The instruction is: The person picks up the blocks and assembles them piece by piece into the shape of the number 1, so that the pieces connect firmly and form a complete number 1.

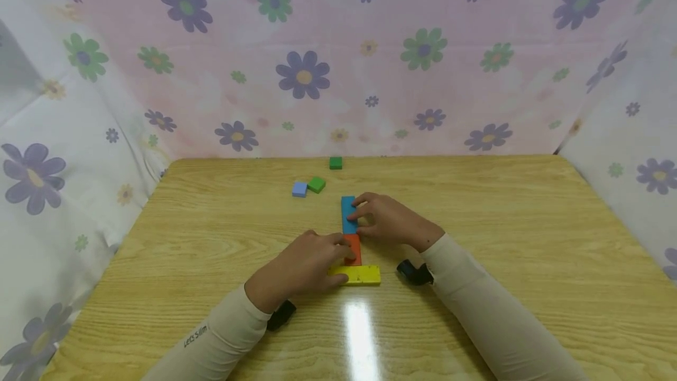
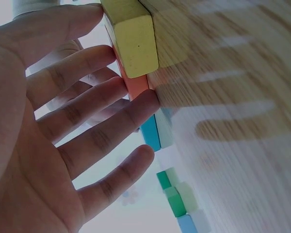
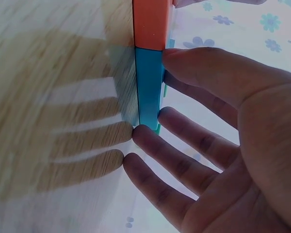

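Note:
A yellow block (image 1: pixel 365 275) lies crosswise on the table, with a red block (image 1: pixel 355 250) and a blue block (image 1: pixel 348 214) lined up end to end behind it. My left hand (image 1: pixel 304 263) reaches over from the left, its thumb at the yellow block and fingertips on the red one. In the left wrist view its fingers (image 2: pixel 99 138) are spread and mostly straight. From the right, my right hand (image 1: pixel 394 220) touches the blue block with thumb and fingertips. Its fingers (image 3: pixel 177 160) extend loosely along that block in the right wrist view.
Farther back lie a light blue block (image 1: pixel 299 189) and a green block (image 1: pixel 317 184) side by side. Another green block (image 1: pixel 335 163) sits near the rear edge of the wooden table (image 1: pixel 476 204). Flowered cloth (image 1: pixel 344 75) hangs behind it and at both sides.

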Motion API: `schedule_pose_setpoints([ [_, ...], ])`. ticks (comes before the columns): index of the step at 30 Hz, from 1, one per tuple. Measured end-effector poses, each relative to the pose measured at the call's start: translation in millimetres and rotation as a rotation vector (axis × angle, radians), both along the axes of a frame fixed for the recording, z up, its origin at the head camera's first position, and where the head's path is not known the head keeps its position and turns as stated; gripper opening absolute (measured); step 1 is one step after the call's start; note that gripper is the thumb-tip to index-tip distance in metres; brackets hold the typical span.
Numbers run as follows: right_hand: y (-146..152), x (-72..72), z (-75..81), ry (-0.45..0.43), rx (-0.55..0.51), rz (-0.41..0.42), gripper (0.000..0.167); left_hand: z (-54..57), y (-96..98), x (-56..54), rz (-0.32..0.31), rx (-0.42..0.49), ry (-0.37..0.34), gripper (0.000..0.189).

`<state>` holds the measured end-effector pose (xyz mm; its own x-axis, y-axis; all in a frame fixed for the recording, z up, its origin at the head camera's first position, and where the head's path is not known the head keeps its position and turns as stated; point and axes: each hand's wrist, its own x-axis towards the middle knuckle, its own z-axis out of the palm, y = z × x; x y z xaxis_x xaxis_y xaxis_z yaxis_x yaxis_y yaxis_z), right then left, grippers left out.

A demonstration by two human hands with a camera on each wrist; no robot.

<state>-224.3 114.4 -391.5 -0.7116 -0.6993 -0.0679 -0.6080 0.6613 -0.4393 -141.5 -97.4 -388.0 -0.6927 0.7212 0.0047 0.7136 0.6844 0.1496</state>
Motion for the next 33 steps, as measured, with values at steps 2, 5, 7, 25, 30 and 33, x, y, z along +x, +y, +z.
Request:
schedule_pose_setpoints([
  [2,-0.1,-0.2,0.8,-0.004,0.002,-0.001,0.034,0.4,-0.1,0.0,0.004,-0.003,-0.006,0.034],
  [5,-0.7,-0.4,0.4,0.006,0.001,0.008,0.034,0.0,-0.3,-0.3,0.004,-0.007,0.002,0.034],
  [7,-1.3,-0.7,0.1,0.015,0.000,0.011,0.034,-0.2,-0.5,-0.5,0.004,-0.007,0.012,0.034],
  [25,-1.2,-1.5,-2.5,0.013,-0.020,0.007,0.030,0.1,1.0,-0.7,0.008,-0.014,0.008,0.031],
  [30,-1.1,-0.4,-1.4,0.013,-0.021,0.010,0.029,0.3,0.9,-0.1,0.009,-0.015,0.012,0.031],
  [33,-1.3,-0.6,-1.0,0.000,-0.024,0.001,0.030,0.3,1.0,-0.1,0.004,-0.014,0.023,0.032],
])
